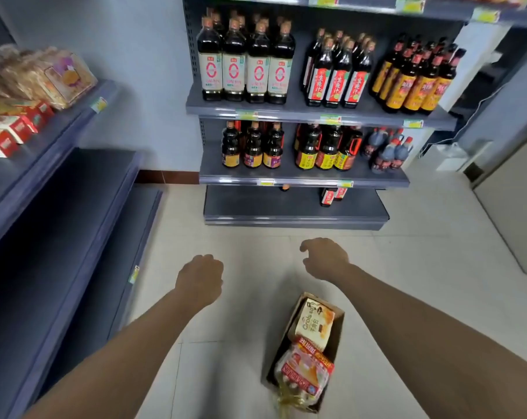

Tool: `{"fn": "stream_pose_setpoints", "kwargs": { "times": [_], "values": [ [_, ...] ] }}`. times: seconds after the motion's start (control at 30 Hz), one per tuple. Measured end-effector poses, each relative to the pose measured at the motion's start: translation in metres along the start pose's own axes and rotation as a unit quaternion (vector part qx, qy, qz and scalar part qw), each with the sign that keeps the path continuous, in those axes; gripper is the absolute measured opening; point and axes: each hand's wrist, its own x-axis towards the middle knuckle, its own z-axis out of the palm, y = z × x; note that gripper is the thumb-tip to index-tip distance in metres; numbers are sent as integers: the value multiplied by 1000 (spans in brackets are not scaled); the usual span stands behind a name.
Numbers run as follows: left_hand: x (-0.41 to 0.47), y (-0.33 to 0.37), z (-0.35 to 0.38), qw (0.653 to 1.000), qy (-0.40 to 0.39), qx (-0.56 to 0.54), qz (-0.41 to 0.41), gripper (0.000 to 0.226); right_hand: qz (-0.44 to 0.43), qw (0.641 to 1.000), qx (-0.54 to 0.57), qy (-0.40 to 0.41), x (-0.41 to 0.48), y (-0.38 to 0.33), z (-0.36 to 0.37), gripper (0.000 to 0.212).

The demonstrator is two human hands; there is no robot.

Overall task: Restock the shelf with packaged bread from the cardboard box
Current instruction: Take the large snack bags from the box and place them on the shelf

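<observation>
Head camera looked down at the cardboard box [337, 334] on the floor [250, 237], low and just under the right arm. Packs of bread [315, 323] lay inside it. Both hands hung in the air and held nothing. The left hand [200, 279] had its fingers curled under, and the right hand [325, 258] was loose and half open. Wrapped loaves [44, 77] sat on the shelf [59, 140] at the left.

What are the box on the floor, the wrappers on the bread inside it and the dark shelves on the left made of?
The box looks like plain brown cardboard, matte and unprinted. The bread wrappers seem to be thin glossy plastic film: they crinkle and catch light. The left shelves are probably painted metal, smooth blue-grey with thin folded edges.
</observation>
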Motion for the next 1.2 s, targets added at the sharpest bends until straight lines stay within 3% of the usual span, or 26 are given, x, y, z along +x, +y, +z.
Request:
{"fn": "stream_pose_setpoints", "kwargs": {
  "times": [0.07,0.17,0.4,0.57,0.73,1.0,1.2],
  "values": [
    [-4,28,20,1000,-27,9,-4,25,-4,999,-19,-26,-6,26,19,37],
    [-5,68,50,1000,-4,14,-9,19,-16,997,-35,-61,-11,63,51,39],
    [-4,135,147,992,-121,-12,13,13,-11,990,-31,-139,-11,114,127,43],
    [2,157,191,987,-150,-19,53,16,-6,986,-25,-162,-7,129,174,35],
    [11,165,234,982,-180,-31,41,15,6,985,-11,-174,5,138,216,35],
    [10,202,322,964,-249,-72,-55,30,-36,976,-4,-216,36,170,293,35],
    [2,233,401,940,-288,-116,-140,27,-93,961,-43,-257,58,190,367,30]
  ]
}}
